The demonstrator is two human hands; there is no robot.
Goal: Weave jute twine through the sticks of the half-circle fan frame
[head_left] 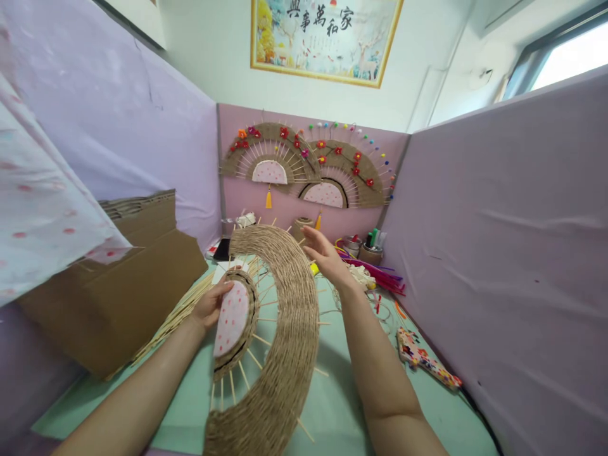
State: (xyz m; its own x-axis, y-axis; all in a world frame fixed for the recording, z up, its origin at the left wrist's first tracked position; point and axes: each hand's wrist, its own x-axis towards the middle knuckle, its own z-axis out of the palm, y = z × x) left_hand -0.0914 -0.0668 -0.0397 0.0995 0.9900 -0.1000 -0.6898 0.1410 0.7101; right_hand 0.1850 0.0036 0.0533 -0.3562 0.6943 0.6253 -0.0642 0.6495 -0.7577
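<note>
A half-round woven fan stands tilted on edge in front of me, with a broad band of brown twine. Thin wooden sticks run from the band to a half-round centre piece covered in white cloth with pink dots. My left hand grips this centre at its straight edge, the thumb on the dotted cloth and the other fingers partly hidden behind. Beside the band's upper outer edge is my right hand, fingers stretched out near the protruding stick tips. Whether it touches a stick I cannot tell.
Two finished-looking fans with red flowers hang on the back panel. A cardboard box and loose sticks lie left. On the right are purple pipe cleaners, a pot of pens and a patterned glue gun. Cloth-covered partitions enclose the table.
</note>
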